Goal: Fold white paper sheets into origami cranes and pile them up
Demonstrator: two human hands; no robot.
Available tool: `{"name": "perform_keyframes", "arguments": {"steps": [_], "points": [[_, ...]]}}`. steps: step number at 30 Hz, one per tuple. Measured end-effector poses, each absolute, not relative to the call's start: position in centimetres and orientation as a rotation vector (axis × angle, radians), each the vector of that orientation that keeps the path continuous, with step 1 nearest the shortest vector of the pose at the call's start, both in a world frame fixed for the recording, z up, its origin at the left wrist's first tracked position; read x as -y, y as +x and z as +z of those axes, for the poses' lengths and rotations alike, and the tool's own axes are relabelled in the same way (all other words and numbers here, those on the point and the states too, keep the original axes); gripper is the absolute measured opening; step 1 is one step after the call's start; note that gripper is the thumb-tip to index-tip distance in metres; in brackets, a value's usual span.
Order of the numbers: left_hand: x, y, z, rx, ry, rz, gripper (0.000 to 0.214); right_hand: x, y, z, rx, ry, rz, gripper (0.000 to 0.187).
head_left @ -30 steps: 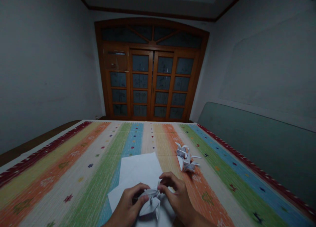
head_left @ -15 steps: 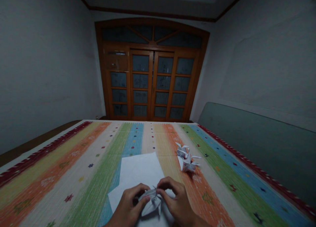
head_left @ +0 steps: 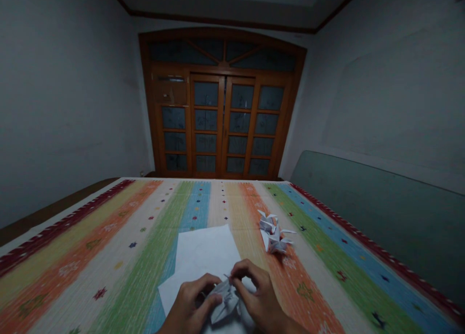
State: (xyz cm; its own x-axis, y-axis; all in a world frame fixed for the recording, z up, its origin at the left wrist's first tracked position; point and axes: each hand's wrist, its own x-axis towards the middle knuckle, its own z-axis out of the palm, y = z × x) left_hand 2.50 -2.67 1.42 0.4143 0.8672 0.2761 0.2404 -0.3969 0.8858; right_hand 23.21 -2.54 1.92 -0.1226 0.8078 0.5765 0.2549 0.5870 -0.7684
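Note:
Between my two hands is a small folded white paper figure (head_left: 224, 305), with pointed flaps like an origami crane. My left hand (head_left: 196, 302) pinches its left side between thumb and fingers. At the upper right of the figure, my right hand (head_left: 256, 290) grips a thin pointed tip with thumb and forefinger. The figure's underside is hidden. Beneath the hands lie white paper sheets (head_left: 205, 249), overlapping at different angles. To the right, a small cluster of folded white paper cranes (head_left: 274, 235) rests on the cloth, apart from my hands.
A striped, colourful tablecloth (head_left: 119, 256) covers the table. A pale green panel (head_left: 363, 203) stands along the right side. White walls flank wooden glass-paned doors (head_left: 223, 126) beyond the far edge.
The folded paper figure has turned and tilted slightly between my fingers. Both hands keep their pinch and have shifted only a little. The sheets and the cranes stay in place.

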Motion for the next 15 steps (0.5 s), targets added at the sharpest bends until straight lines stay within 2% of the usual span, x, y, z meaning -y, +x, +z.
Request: {"name": "perform_keyframes", "arguments": {"steps": [3, 10, 15], "points": [[2.6, 2.6, 1.3, -0.991, 1.852, 1.061, 0.021, 2.4, 23.4, 2.1, 1.696, -0.889, 0.666, 0.007], [2.5, 2.6, 1.0, -0.997, 1.781, 1.263, 0.013, 2.4, 23.4, 0.8, 1.761, -0.986, 0.740, 0.052], [2.7, 2.5, 1.2, -0.960, 1.861, 1.252, 0.005, 2.7, 23.4, 0.7, 1.839, -0.998, 0.823, 0.046]]}}
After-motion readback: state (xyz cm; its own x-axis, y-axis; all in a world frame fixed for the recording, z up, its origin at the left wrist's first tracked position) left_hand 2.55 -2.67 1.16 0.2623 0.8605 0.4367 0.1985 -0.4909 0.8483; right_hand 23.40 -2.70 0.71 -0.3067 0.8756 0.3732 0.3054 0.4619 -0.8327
